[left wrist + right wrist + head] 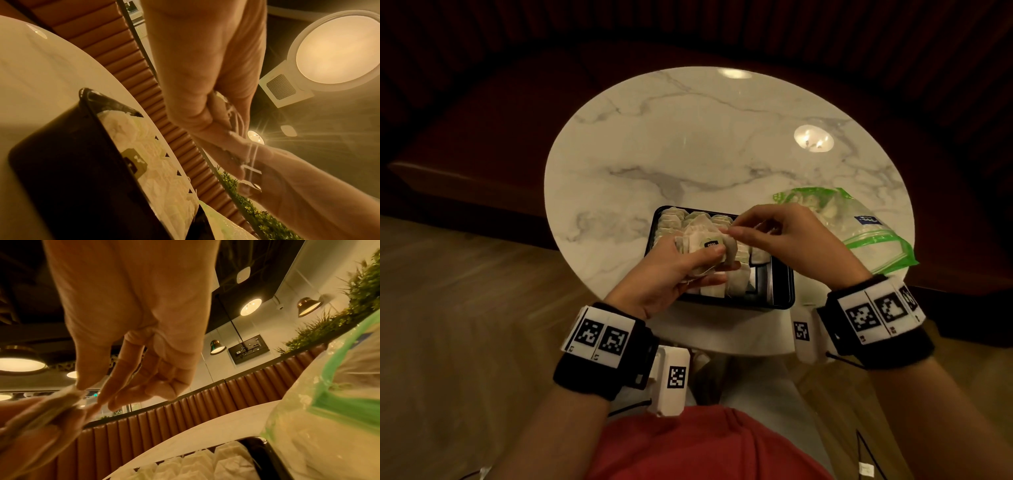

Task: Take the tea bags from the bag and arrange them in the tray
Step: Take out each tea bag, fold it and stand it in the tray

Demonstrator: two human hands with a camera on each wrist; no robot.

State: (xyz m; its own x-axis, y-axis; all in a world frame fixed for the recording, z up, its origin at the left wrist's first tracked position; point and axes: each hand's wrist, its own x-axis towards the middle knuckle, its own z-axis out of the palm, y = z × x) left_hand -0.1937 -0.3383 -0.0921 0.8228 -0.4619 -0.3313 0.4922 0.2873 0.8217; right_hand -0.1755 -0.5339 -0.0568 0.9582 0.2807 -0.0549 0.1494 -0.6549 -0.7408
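Head view: left hand (667,274) grips a bunch of white paper tea bags (705,248) over the black rectangular plastic tray (780,284), itself part-filled. Right hand (784,236) pinches one bag's edge. Clear green-edged zip bag (859,233) lies right of the tray.

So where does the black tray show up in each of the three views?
Head: the black tray sits at centre, under both hands, on the marble table.
Left wrist: lower left, filling the corner.
Right wrist: only its far corner, bottom right.
Shared landmark: the rows of tea bags inside it.
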